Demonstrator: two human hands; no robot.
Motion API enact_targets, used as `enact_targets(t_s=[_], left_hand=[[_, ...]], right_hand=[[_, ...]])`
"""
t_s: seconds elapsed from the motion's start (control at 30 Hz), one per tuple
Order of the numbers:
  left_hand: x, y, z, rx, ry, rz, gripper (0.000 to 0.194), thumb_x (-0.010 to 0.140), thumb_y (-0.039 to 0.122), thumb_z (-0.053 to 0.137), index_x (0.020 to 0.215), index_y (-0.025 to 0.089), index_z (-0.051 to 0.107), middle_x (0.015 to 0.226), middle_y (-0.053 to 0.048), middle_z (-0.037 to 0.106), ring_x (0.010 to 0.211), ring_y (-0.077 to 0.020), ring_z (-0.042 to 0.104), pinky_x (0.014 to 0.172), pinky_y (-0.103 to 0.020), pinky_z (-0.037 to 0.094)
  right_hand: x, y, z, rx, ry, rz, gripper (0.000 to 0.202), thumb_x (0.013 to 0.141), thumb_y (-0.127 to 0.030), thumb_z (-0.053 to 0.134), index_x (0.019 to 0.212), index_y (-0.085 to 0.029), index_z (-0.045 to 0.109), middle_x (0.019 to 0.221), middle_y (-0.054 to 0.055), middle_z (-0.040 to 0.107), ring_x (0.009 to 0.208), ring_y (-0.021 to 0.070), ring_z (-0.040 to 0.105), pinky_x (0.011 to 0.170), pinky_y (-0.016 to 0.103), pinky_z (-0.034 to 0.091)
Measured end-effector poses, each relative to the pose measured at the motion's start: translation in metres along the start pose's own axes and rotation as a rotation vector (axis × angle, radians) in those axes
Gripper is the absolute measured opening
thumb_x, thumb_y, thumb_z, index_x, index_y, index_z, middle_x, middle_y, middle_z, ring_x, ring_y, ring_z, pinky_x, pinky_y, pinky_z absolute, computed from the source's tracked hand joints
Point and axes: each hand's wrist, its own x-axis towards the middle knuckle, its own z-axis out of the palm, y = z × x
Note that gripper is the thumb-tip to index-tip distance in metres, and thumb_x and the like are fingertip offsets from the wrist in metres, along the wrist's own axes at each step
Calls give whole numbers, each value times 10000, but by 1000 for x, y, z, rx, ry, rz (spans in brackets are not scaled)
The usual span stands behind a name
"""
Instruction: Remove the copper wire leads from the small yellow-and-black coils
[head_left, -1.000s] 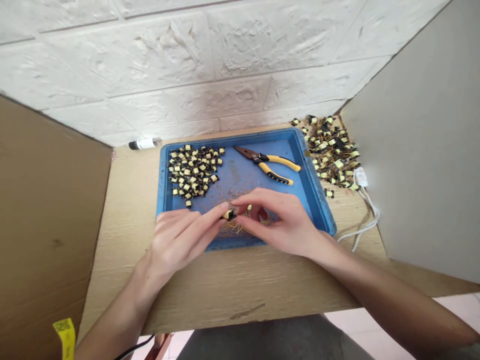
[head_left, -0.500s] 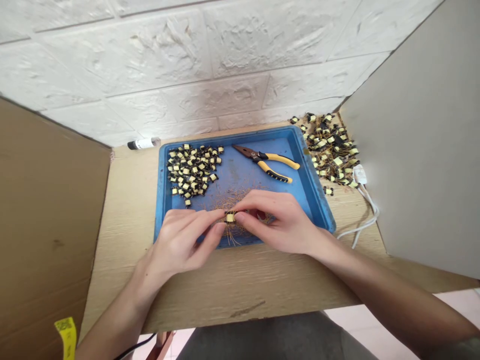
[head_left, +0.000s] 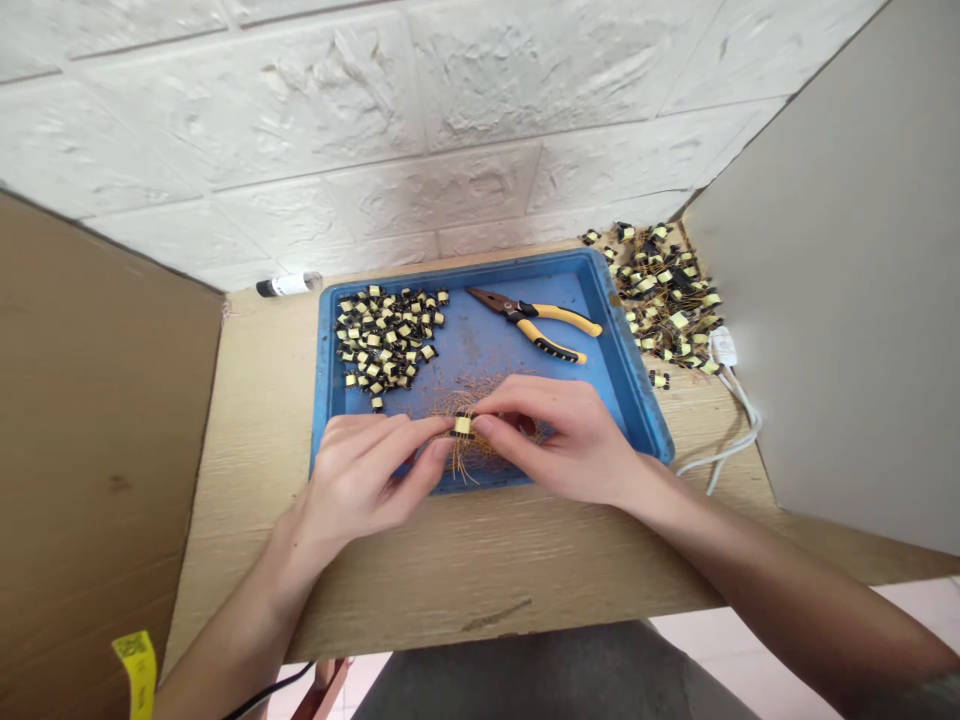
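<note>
"What's the biggest thing here?"

"The bench (head_left: 480, 580). The blue tray (head_left: 639, 390) sits on it."

"What about the hands?"

"The left hand (head_left: 371, 475) comes in from 7 o'clock, the right hand (head_left: 559, 435) from 5 o'clock. Their fingers pinch a little black and yellow part (head_left: 463, 426) between them, low in the tray, near 6 o'clock."

"Is there much left to do?"

"I think so. The wiry heap (head_left: 667, 290) is on the bench, outside the tray at 2 o'clock. Those parts have long gold wires, so they look not done yet."

"And what's done?"

"The neat heap (head_left: 386, 340) in the tray at 10 o'clock, I guess. I see no long wires there. The heaps look nearly as big as each other, so maybe it's about half way."

"Are the pliers (head_left: 521, 312) busy?"

"No, they lie in the tray at 1 o'clock. No hand touches them."

"What's smallest?"

"Wire bits (head_left: 454, 400), all over the tray near 6 o'clock. Thin wires (head_left: 460, 465) seem to hang from the pinched part too, so I'd say that one isn't done."
</note>
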Motion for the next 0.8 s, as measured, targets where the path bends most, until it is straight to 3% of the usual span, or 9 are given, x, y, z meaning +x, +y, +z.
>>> enact_targets(t_s=[0.27, 0.37, 0.47, 0.6, 0.8], left_hand=[[3, 2, -2, -63, 10, -101, 165, 998, 165, 566, 962, 151, 726, 719, 16, 778, 525, -82, 669, 555, -177, 514], [6, 3, -4, -120, -23, -213, 203, 999, 164, 551, 955, 152, 749, 785, 4, 805, 566, -79, 690, 572, -152, 528], [9, 2, -4, -289, -132, -386, 232, 983, 218, 558, 922, 174, 777, 771, 3, 803, 604, -106, 703, 590, -172, 544], [15, 2, -3, -486, -234, -533, 202, 925, 269, 616, 864, 182, 788, 661, 14, 756, 556, -113, 656, 525, -176, 504], [17, 2, -4, -506, -160, -579, 222, 902, 247, 607, 729, 183, 730, 555, 38, 676, 418, -76, 503, 385, -160, 367]], right_hand=[[-1, -2, -1, -28, 1, 44, 121, 951, -142, 636, 875, -139, 729, 688, -17, 660, 576, 67, 535, 536, 184, 420], [0, -2, 0, -27, 2, 32, 116, 949, -133, 637, 881, -133, 731, 684, -18, 660, 572, 66, 534, 534, 186, 418], [-1, 0, 0, -12, -7, 21, 119, 956, -132, 631, 902, -121, 736, 703, -5, 676, 584, 68, 551, 535, 186, 420], [-2, 2, 1, -21, -32, 8, 128, 977, -164, 618, 927, -142, 734, 742, 6, 705, 620, 80, 584, 554, 193, 437], [-1, 0, 0, -13, -10, 91, 147, 974, -166, 587, 1027, -149, 723, 831, 12, 760, 605, 76, 592, 565, 190, 458]])
